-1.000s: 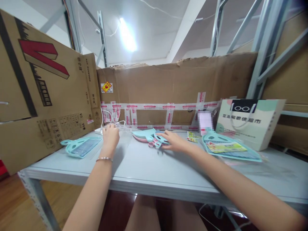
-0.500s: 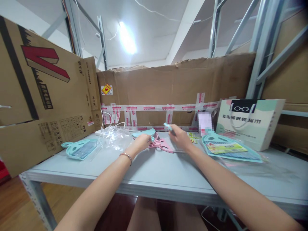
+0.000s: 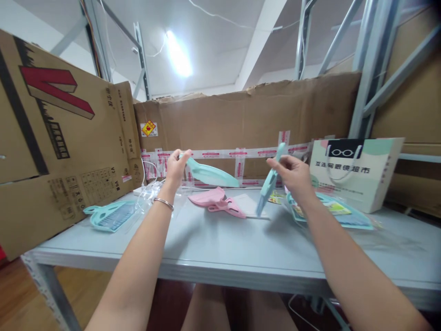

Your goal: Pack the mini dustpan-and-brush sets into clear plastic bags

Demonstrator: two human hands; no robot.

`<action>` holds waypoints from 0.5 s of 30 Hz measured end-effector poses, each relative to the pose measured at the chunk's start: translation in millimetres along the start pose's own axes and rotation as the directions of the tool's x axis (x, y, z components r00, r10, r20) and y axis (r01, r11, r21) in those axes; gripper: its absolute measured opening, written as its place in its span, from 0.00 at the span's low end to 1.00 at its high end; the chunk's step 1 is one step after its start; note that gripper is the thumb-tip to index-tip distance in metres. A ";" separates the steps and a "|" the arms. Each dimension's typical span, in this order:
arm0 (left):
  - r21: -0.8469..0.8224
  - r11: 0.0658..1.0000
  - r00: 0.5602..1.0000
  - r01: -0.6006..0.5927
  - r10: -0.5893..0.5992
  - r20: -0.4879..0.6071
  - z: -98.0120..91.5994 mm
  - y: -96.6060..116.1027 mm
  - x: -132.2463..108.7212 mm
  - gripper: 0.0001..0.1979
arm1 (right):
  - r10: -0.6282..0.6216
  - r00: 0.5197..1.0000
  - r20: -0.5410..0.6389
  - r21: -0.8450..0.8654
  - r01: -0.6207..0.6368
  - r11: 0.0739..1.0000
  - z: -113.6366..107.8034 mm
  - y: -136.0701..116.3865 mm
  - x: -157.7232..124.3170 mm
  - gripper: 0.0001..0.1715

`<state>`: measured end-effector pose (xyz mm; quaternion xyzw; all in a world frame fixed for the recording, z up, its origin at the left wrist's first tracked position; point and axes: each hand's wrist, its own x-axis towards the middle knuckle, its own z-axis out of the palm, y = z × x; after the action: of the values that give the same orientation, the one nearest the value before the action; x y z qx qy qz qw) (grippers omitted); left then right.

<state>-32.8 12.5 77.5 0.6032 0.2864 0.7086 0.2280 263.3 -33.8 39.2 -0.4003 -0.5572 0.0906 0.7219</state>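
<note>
My left hand [image 3: 177, 169] is closed on the handle of a light teal dustpan [image 3: 214, 175], holding it tilted above the table. In my right hand [image 3: 292, 174] is a matching teal hand brush [image 3: 269, 182], gripped at its handle with the bristles pointing down. Between and below them a pink dustpan [image 3: 206, 196] lies on the table, with a pink handled piece [image 3: 230, 207] against it. White bristles [image 3: 253, 207] show at the right of that pink piece.
A teal dustpan with brush [image 3: 112, 216] lies at left beside crumpled clear plastic [image 3: 149, 195]. Another teal set in wrapping [image 3: 358, 218] lies at right before a paper bag [image 3: 344, 174]. Cardboard boxes [image 3: 206, 124] stand behind the table [image 3: 220, 248] and at left.
Both hands have risen from the table and moved apart, lifting the teal dustpan at left and the teal brush at right. The pink dustpan is now uncovered.
</note>
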 end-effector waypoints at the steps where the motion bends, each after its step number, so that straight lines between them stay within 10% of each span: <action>1: -0.057 0.996 0.984 0.074 -0.064 0.166 0.9 3.1 0.0 0.17 | -0.040 0.999 0.026 -0.062 0.041 0.997 0.9 -2.1 -2.2 0.21; 6: -0.201 0.910 0.722 0.362 -0.138 0.678 17.2 8.3 -13.8 0.14 | -0.012 0.914 0.404 0.034 -0.002 0.999 10.1 -11.9 -16.6 0.20; 11: -0.317 0.849 0.691 0.424 -0.077 0.719 43.8 1.1 -30.7 0.15 | -0.014 0.632 0.775 0.172 -0.188 0.967 26.9 -12.1 -34.5 0.18; 15: -0.307 0.805 0.658 0.507 -0.132 0.741 57.3 -7.4 -38.6 0.14 | 0.117 0.567 0.815 0.037 -0.252 0.967 36.4 -8.9 -40.8 0.21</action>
<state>30.0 -0.4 50.7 0.6804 0.0971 0.4271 0.5876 213.8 -45.9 17.5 -0.3163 -0.7701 0.3784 0.4047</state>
